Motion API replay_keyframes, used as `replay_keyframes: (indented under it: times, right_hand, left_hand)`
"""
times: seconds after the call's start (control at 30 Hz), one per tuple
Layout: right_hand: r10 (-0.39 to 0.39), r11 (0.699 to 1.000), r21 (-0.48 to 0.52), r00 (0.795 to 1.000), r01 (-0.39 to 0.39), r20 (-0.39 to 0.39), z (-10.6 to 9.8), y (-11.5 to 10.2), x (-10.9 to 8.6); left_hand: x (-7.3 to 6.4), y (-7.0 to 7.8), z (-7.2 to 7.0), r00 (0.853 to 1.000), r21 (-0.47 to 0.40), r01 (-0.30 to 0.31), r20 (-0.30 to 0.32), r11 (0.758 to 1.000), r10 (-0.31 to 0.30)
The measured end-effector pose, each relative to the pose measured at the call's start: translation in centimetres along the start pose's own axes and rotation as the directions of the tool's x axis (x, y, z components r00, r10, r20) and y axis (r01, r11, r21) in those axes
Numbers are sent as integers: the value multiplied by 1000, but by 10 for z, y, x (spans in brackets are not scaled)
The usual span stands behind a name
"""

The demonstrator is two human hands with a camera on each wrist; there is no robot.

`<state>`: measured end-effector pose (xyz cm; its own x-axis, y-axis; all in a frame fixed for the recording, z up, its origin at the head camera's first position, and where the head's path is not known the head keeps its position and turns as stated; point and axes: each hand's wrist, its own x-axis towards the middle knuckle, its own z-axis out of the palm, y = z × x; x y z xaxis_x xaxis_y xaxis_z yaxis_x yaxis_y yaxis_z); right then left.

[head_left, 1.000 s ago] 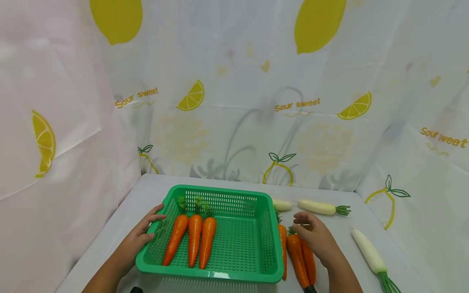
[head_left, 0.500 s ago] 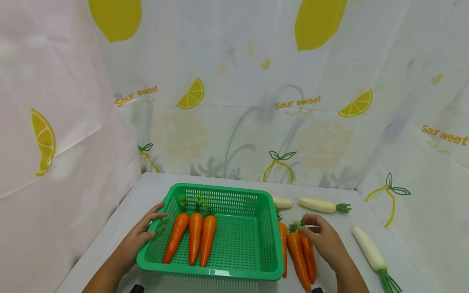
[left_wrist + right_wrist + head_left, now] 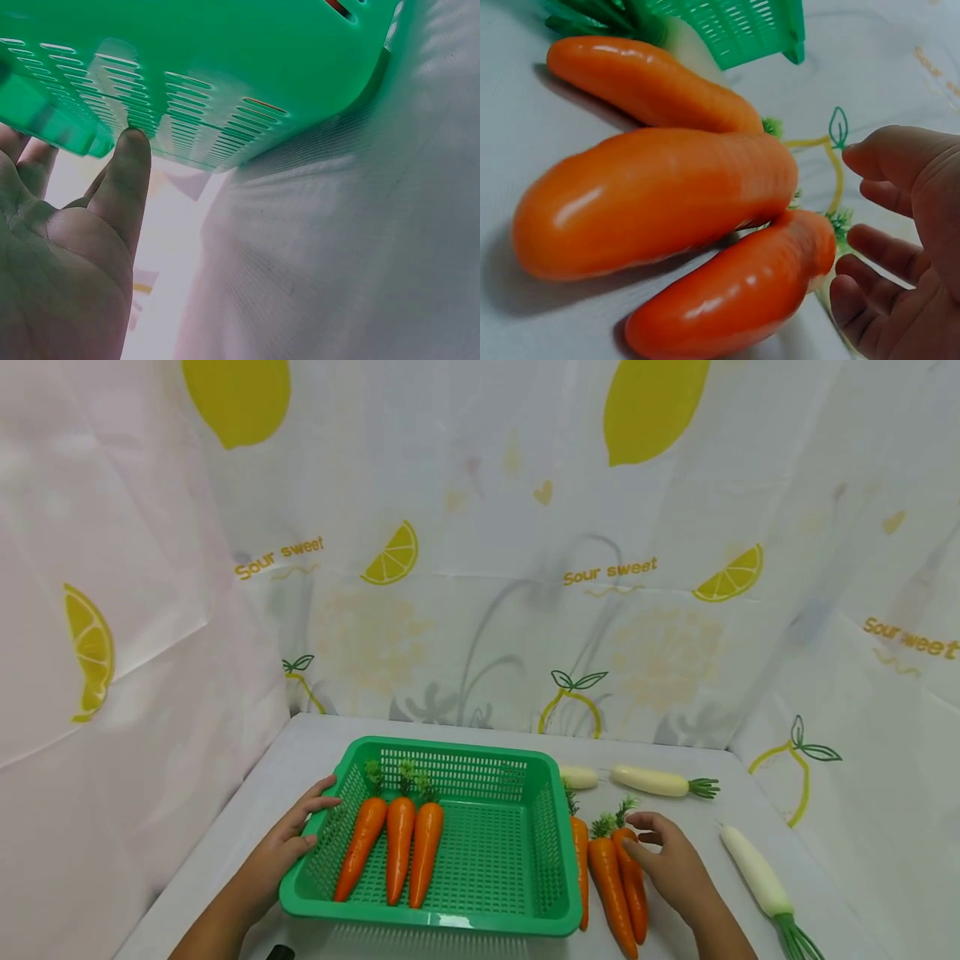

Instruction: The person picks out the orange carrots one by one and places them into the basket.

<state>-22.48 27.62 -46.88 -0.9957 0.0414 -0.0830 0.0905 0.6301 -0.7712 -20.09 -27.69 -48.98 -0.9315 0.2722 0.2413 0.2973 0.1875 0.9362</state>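
Note:
My left hand (image 3: 281, 852) holds the left rim of a green plastic basket (image 3: 480, 923), fingers over the edge. In the left wrist view the thumb of that hand (image 3: 67, 262) presses the slotted outer wall. Inside the basket, on its left side, lie three orange carrots (image 3: 399, 852) with leafy tops. Right of it three more lie on the table: one against the basket (image 3: 581, 868), a middle carrot (image 3: 613, 893) and a right carrot (image 3: 632, 889). My right hand (image 3: 675, 864) hovers by the right carrot's top, thumb and fingers apart, holding nothing in the right wrist view.
A white radish (image 3: 648, 782) with green leaves lies at the back right. Another radish (image 3: 579, 777) is partly hidden behind the basket, and a third radish (image 3: 753, 872) lies near the right edge. Lemon-printed cloth walls (image 3: 480, 635) enclose the white table.
My right hand has moved right and slightly nearer, off the carrots' tops, uncovering the right carrot and its leaves. My left hand and the basket stay put.

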Motion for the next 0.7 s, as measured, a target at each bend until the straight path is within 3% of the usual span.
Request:
replay_keyframes:
  times: [0.33, 0.7]
  right_hand:
    - [40, 998, 37, 998, -42, 44, 5, 14, 5]
    - [92, 996, -2, 992, -92, 86, 6, 15, 3]
  left_hand:
    - [0, 2, 1, 1000, 8, 2, -2, 1000, -2]
    - [0, 2, 1, 1000, 0, -8, 5, 1000, 8]
